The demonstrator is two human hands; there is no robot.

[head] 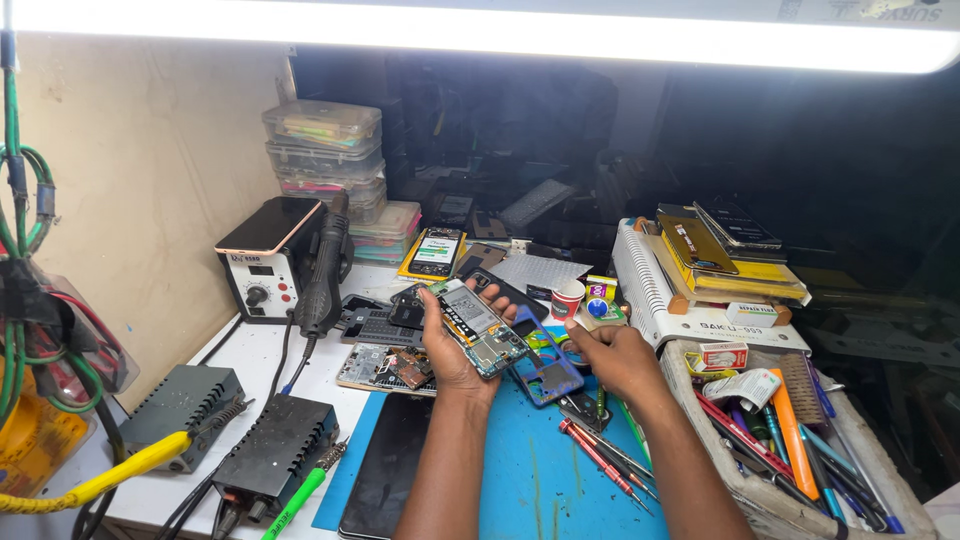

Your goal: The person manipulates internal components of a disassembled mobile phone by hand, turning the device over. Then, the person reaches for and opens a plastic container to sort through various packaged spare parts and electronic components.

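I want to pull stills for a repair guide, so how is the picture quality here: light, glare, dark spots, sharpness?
Head view: the tube light along the top is blown out white; the left hand, the opened phone it holds and the blue mat are evenly lit and sharp; the back shelf is lost in shadow; the frame edges bow slightly.

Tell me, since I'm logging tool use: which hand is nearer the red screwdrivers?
Right. The right hand sits just above the red screwdrivers; the left hand, holding the opened phone, is farther off to their left.
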